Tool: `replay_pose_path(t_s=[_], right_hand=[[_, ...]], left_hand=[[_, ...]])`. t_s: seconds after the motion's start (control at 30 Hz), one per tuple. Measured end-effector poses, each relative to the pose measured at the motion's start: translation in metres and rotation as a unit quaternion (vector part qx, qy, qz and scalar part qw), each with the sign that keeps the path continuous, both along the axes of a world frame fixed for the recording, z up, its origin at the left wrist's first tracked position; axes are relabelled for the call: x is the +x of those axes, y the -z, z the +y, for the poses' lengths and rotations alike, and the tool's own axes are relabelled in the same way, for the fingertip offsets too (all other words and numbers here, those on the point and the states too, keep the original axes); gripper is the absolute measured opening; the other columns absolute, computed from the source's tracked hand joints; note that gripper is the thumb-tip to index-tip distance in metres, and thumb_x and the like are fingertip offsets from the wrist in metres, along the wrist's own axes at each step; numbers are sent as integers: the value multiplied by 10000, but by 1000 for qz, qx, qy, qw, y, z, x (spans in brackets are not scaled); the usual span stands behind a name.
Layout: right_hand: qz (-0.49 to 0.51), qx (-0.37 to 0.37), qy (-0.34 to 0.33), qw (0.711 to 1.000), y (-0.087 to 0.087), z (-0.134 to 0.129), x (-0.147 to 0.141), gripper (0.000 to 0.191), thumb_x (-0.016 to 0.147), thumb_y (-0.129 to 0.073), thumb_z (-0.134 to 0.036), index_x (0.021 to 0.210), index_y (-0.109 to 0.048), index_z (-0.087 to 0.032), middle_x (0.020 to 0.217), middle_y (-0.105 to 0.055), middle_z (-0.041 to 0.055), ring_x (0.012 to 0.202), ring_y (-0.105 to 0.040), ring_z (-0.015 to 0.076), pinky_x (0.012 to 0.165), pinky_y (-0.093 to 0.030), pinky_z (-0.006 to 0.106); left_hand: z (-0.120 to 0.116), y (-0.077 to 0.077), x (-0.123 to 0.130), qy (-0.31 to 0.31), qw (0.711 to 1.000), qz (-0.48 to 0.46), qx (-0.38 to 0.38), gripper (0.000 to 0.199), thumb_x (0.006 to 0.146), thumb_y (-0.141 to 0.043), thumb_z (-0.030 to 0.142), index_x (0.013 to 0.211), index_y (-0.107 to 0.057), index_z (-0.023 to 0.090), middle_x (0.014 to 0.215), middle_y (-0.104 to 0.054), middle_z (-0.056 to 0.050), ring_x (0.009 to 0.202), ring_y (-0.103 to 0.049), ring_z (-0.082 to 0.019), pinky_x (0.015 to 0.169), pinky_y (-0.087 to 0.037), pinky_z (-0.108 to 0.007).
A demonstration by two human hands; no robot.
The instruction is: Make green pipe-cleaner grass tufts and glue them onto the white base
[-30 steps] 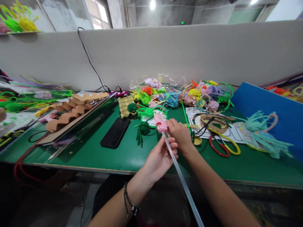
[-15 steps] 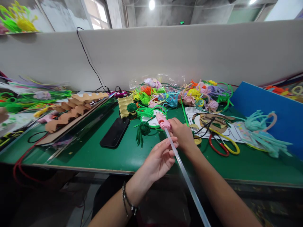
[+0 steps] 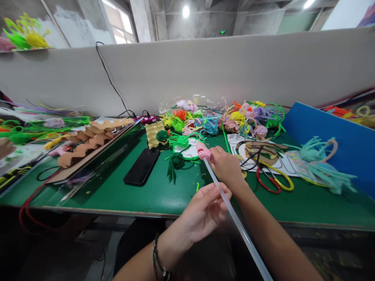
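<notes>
My right hand (image 3: pixel 227 168) grips a small pink glue gun (image 3: pixel 203 151) above the green table (image 3: pixel 146 191). A long translucent glue stick (image 3: pixel 234 218) runs from the back of the gun down toward me. My left hand (image 3: pixel 205 212) pinches that stick between thumb and fingers, a little behind the gun. A dark green pipe-cleaner flower (image 3: pixel 176 162) lies on the table just left of the gun.
A black phone (image 3: pixel 142 166) lies to the left. Scissors with red and yellow handles (image 3: pixel 274 181) lie right of my hands on a white sheet. A heap of coloured pipe cleaners (image 3: pixel 222 119) lines the back. A blue board (image 3: pixel 331 136) with teal pipe cleaners stands right; brown cardboard pieces (image 3: pixel 90 136) lie left.
My left hand has slid back along the glue stick toward me. The gun and my right hand have shifted slightly to the right.
</notes>
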State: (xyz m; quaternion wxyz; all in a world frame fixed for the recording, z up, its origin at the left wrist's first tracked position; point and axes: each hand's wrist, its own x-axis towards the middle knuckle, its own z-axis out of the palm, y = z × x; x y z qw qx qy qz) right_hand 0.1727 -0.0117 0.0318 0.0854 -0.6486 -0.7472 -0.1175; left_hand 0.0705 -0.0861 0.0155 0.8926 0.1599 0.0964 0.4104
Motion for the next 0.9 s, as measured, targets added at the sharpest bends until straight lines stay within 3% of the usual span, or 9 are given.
replay_pose_path(t_s=[0.13,0.23,0.33,0.47,0.73,0.9], right_hand=[[-21,12,5,1000,-4,-3,1,177,863,-377,-231,918,-531,-167,915,-573,54,752,-597,175,478,-224,264],[-25,14,8,1000,-7,-4,2,192,870,-351,-208,913,-533,-164,909,-576,59,752,-601,168,476,-234,262],[-18,17,7,1000,-8,-5,3,186,871,-362,-227,912,-533,-164,898,-580,61,752,-606,166,475,-245,260],[-3,28,6,1000,-9,-6,7,165,859,-392,-238,922,-529,-170,915,-585,59,753,-610,167,471,-252,257],[26,25,23,999,-10,-5,16,185,870,-358,-245,932,-519,-177,939,-583,59,752,-610,177,479,-276,254],[38,26,45,998,-9,-3,24,196,867,-346,-223,937,-521,-171,954,-583,69,761,-605,180,485,-277,255]], left_hand=[[-3,-6,0,-31,999,-27,-33,167,620,-734,148,721,-612,97,597,-512,30,441,-489,4,393,-416,-51],[-3,-15,-2,-59,995,-46,-66,56,726,-629,124,697,-590,98,599,-504,24,441,-489,2,419,-440,-59],[1,-23,-6,-76,991,-58,-96,219,856,-432,144,682,-560,106,597,-485,15,447,-491,-5,450,-462,-75],[7,-26,-8,-61,991,-38,-115,360,911,-275,175,686,-546,101,572,-453,11,430,-480,-11,435,-451,-79],[8,-22,0,-42,996,23,-81,219,870,-426,232,790,-582,102,640,-458,7,472,-460,-14,435,-428,-83],[8,-16,3,0,999,34,-18,154,737,-623,234,806,-596,99,627,-456,28,491,-475,-28,462,-461,-133]])
